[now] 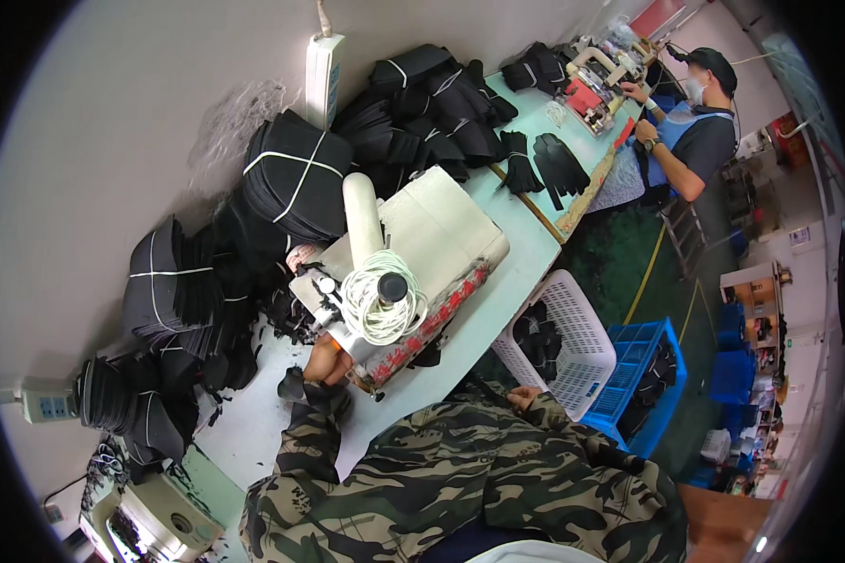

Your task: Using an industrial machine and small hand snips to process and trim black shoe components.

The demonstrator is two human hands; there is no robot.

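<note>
Presently, your left hand (pixel 325 360) is at the near end of the pale machine (pixel 446 225), which stands on the desk (pixel 253 408) directly in front of you. Its fingers are partly hidden by the machine, and whether they pinch anything cannot be told. Your right hand (pixel 524 398) is low in front of your body, just beside the white basket (pixel 587 352); its fingers are too small and too covered to judge. Tied bundles of black pieces (pixel 296 178) stand behind and to the left of the machine, against the wall. For sound work, keep the left fingers flat and to the side of the working point, since a slip there could injure them. Guide lightly rather than push. The coil of white cord (pixel 385 298) rests on the machine above that hand and could slide into it; it is best moved clear. Black scraps (pixel 286 319) lie near the working end and could foul it, so brush them aside with the machine stopped.
</note>
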